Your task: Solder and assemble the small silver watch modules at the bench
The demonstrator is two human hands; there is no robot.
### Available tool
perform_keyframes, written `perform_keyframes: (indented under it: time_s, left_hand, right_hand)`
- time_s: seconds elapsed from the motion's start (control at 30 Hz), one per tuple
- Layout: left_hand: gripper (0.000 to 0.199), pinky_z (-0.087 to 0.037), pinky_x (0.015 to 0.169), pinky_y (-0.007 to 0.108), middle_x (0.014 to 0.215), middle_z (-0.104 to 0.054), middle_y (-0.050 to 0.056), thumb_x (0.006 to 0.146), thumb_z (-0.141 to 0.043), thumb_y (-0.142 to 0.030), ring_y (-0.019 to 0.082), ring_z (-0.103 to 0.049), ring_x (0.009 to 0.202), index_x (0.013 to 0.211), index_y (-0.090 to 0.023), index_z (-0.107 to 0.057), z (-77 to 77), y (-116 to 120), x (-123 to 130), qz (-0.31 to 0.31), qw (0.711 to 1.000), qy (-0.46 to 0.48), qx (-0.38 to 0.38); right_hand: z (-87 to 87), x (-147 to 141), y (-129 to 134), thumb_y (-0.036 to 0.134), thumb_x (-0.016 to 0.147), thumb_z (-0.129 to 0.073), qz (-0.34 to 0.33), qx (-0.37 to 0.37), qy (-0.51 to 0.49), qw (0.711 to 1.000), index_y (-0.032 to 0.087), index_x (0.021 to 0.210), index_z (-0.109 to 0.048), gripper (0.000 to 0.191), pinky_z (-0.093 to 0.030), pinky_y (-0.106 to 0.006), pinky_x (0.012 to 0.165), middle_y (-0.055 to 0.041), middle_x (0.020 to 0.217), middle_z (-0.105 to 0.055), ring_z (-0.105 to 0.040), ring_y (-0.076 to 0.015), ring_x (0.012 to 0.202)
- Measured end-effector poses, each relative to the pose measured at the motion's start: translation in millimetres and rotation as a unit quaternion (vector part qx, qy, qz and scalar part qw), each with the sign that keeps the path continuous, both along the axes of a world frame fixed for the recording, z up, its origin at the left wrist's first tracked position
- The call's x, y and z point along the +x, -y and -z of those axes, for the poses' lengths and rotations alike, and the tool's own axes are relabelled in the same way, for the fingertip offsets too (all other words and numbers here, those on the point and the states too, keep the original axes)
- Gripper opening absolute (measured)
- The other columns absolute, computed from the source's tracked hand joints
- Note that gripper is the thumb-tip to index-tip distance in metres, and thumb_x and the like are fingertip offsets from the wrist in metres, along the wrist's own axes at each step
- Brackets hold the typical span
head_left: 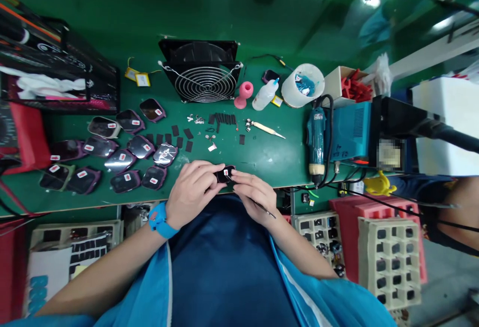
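Near the table's front edge, my left hand (194, 187) grips a small dark smartwatch case (225, 173) between thumb and fingers. A white sticker with a red mark lies on the case's face. My right hand (256, 195) is closed round slim metal tweezers (265, 210); their rear end sticks out past the palm and their tips are at the case. Right fingertips also touch the case's right side. Several similar watch cases (124, 181) with red-arrow stickers lie to the left. Just beyond my hands are black foam pads (189, 146) and small metal parts (212, 146).
A fan (205, 75) stands at the back, beside a pink stand (243, 94), a white bottle (265, 94) and a white tub (295, 95). A pale-handled tool (267, 128) lies right of the parts. Further right are an electric screwdriver (316, 142) and blue box (350, 127). Trays (389, 262) sit below.
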State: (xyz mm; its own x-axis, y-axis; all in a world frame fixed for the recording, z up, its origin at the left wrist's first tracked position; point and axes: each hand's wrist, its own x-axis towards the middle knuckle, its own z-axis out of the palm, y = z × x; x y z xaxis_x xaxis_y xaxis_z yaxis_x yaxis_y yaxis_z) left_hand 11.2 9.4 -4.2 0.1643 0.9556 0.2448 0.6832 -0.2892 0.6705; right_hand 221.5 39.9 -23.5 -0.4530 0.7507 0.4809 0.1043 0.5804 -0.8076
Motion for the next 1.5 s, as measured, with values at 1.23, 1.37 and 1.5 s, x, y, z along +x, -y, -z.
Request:
perform_keyframes:
  time_s: [1.23, 1.37, 1.5]
  left_hand:
    - [0.028, -0.050, 0.086, 0.040, 0.118, -0.077, 0.006, 0.097, -0.067, -0.025, 0.024, -0.065, 0.104, 0.073, -0.021, -0.053, -2.0, -0.5, 1.0, 0.002, 1.000, -0.018, 0.004]
    - [0.028, -0.050, 0.085, 0.039, 0.117, -0.077, 0.005, 0.096, -0.068, -0.023, 0.023, -0.065, 0.103, 0.075, -0.021, -0.051, -1.2, -0.8, 0.9, 0.005, 1.000, -0.018, 0.024]
    - [0.028, -0.050, 0.086, 0.040, 0.118, -0.076, 0.005, 0.096, -0.068, -0.023, 0.023, -0.065, 0.103, 0.076, -0.021, -0.049, -0.1, -0.3, 0.9, 0.007, 0.999, -0.018, 0.027]
  right_hand:
    - [-7.0, -1.6, -2.9, 0.006, 0.096, -0.063, -0.002, -0.008, -0.021, 1.000, 0.022, 0.122, -0.072, 0.031, -0.066, -0.046, 0.097, -0.0117, 0.119, -0.079, -0.075, -0.0277, 0.118]
    - [-5.5, -1.1, -2.4, 0.004, 0.096, -0.064, -0.006, -0.005, -0.028, 1.000, 0.018, 0.120, -0.073, 0.030, -0.066, -0.045, 0.097, -0.0140, 0.118, -0.079, -0.074, -0.0282, 0.119]
    - [-8.0, -2.3, -3.1, 0.003, 0.093, -0.067, 0.002, -0.006, -0.024, 1.000, 0.017, 0.117, -0.073, 0.028, -0.066, -0.044, 0.095, -0.0155, 0.114, -0.079, -0.075, -0.0283, 0.116]
